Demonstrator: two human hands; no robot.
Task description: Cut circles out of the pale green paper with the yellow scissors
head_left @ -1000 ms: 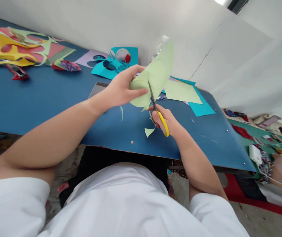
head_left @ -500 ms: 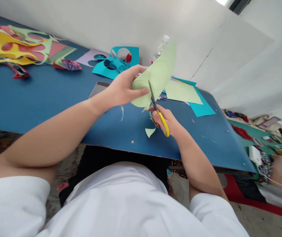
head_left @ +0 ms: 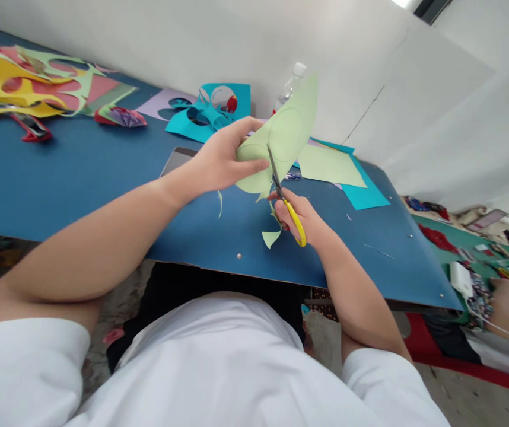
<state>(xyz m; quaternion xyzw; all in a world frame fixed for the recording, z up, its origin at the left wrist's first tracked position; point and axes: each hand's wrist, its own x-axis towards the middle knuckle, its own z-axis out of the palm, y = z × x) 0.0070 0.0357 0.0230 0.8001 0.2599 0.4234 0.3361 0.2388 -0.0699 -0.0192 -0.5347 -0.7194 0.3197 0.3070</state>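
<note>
A light green paper sheet (head_left: 290,126) with circles drawn on it is curved upward above the blue table (head_left: 80,172). My left hand (head_left: 228,155) grips it at its left side, thumb in front and fingers behind. My right hand (head_left: 296,216) is closed round the yellow handles of scissors (head_left: 295,224). The scissor blades point up and lie against the sheet near the left thumb, looking nearly closed. A curled green strip with a wider end (head_left: 271,239) hangs below the sheet, beside the right hand.
Cut paper scraps (head_left: 27,89) lie at the far left, near a red clip-like object (head_left: 34,128). Blue cut paper (head_left: 232,101) and a bottle (head_left: 290,86) stand by the wall. Flat sheets (head_left: 332,166) lie right. Another person's arm (head_left: 506,302) shows far right.
</note>
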